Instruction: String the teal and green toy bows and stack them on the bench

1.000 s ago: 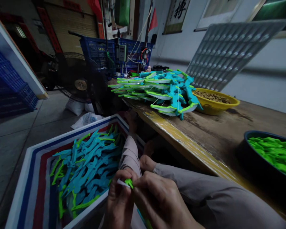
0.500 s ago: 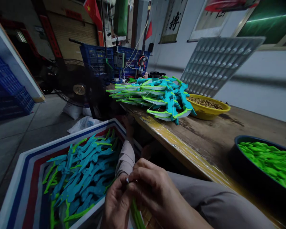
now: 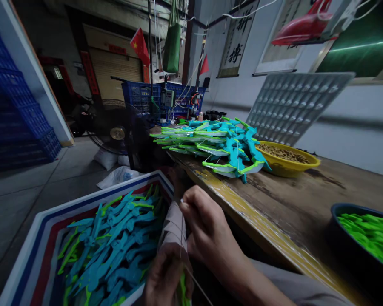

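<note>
My right hand [image 3: 207, 225] is raised at the middle, pinching a thin white string [image 3: 181, 231] near its small white end. The string runs down towards my left hand [image 3: 166, 272], and a stretch of it shows below on the right. My left hand is lower and slightly blurred, its fingers curled round a bright green toy bow part [image 3: 184, 291] that is mostly hidden by the hand and the frame's bottom edge. Left of my hands, a striped box [image 3: 44, 229] holds many blue and green toy bows [image 3: 115, 238].
A wooden table [image 3: 293, 208] on the right bears a pile of strung toy bows [image 3: 223, 144], a yellow basin [image 3: 284, 169] of small tan pieces and a dark tub [image 3: 341, 238] of green parts. A fan [image 3: 110, 127] and blue crates [image 3: 28, 106] stand further off.
My hands were together at the string's white end. Now the right hand has pulled it up, and the left hand has dropped lower. The camera view has tilted up a little.
</note>
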